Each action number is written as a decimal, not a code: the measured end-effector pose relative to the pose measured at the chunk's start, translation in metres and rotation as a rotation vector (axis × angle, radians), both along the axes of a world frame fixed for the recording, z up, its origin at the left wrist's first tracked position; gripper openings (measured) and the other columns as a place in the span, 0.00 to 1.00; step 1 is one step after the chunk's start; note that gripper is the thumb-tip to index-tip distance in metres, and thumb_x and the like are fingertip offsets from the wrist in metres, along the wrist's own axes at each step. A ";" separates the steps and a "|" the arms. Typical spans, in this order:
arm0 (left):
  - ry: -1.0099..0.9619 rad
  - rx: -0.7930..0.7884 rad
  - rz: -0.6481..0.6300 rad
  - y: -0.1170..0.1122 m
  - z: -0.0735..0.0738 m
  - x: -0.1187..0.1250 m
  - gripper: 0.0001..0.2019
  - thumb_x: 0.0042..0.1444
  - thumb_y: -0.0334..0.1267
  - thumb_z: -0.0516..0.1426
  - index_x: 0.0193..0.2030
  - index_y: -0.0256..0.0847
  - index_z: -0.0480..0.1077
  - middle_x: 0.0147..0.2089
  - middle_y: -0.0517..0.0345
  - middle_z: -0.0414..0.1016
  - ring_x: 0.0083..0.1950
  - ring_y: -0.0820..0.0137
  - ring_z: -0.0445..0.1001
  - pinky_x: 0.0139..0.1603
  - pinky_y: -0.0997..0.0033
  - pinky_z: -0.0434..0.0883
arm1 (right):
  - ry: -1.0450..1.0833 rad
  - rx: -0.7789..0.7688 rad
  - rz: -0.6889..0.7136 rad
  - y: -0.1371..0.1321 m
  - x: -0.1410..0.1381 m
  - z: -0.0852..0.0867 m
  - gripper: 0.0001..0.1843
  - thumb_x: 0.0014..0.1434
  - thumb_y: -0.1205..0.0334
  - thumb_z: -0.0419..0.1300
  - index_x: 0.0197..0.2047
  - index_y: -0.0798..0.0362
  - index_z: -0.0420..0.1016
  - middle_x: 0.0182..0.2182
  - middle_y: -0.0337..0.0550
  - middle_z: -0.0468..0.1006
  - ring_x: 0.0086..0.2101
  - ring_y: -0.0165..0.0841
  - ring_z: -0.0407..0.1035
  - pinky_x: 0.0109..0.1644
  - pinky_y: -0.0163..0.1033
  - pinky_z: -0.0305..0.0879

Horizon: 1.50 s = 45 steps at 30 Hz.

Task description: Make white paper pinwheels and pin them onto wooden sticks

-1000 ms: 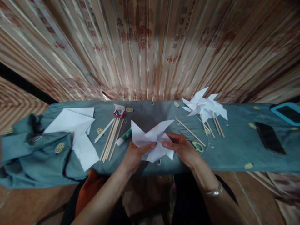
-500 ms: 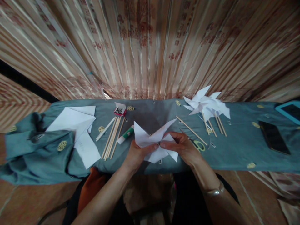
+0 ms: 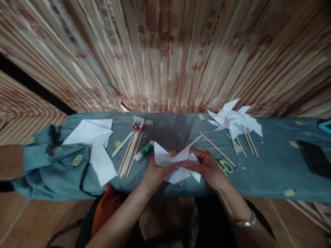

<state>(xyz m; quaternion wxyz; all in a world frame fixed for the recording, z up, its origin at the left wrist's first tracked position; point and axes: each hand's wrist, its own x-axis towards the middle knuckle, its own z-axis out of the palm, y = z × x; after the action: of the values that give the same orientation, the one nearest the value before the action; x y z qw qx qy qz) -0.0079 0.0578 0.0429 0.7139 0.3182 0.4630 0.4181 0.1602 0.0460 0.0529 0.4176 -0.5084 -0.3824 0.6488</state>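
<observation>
Both hands hold a white paper pinwheel (image 3: 165, 157) above the near edge of the table. My left hand (image 3: 155, 174) grips it from below on the left, thumb pressed at the centre. My right hand (image 3: 208, 167) pinches the centre from the right, fingers closed on the folded paper. A small metal pin shows between the two thumbs. Just behind my right hand lie scissors with yellow-green handles (image 3: 225, 166) and a single wooden stick (image 3: 216, 149).
A grey-blue cloth (image 3: 266, 162) covers the table. On it lie white paper sheets (image 3: 89, 136), a bundle of wooden sticks (image 3: 129, 153), a glue stick (image 3: 144, 150), a small pin box (image 3: 138, 124), finished pinwheels on sticks (image 3: 236, 120) and a dark phone (image 3: 314, 158). Patterned curtains hang behind.
The hands have closed in on the pinwheel's centre, covering the pin. The pinwheel's upper blades have flattened. The view has shifted slightly, so the table sits more to the right.
</observation>
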 end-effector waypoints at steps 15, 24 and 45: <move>0.036 0.032 -0.045 0.002 0.001 -0.003 0.08 0.36 0.36 0.70 0.26 0.39 0.78 0.26 0.54 0.78 0.29 0.64 0.74 0.34 0.68 0.71 | -0.075 0.054 0.026 -0.001 0.001 0.001 0.14 0.41 0.55 0.72 0.32 0.53 0.81 0.26 0.38 0.79 0.25 0.30 0.69 0.29 0.34 0.66; 0.055 0.023 -0.017 0.003 -0.003 -0.003 0.10 0.34 0.34 0.71 0.26 0.39 0.78 0.26 0.54 0.79 0.29 0.64 0.76 0.34 0.68 0.71 | -0.085 0.032 0.029 -0.002 0.001 -0.003 0.15 0.41 0.53 0.72 0.31 0.53 0.80 0.24 0.38 0.77 0.24 0.29 0.66 0.28 0.33 0.63; 0.077 0.022 -0.060 0.004 -0.007 -0.001 0.09 0.33 0.35 0.70 0.24 0.40 0.79 0.27 0.53 0.80 0.28 0.65 0.75 0.32 0.69 0.71 | -0.116 0.056 -0.017 -0.003 0.002 -0.008 0.11 0.38 0.59 0.72 0.27 0.51 0.79 0.23 0.37 0.76 0.25 0.31 0.66 0.27 0.34 0.62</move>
<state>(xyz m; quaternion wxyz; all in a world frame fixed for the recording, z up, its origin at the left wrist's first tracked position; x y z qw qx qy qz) -0.0085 0.0614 0.0362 0.7041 0.3558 0.4757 0.3890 0.1619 0.0432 0.0450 0.4143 -0.5367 -0.4195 0.6036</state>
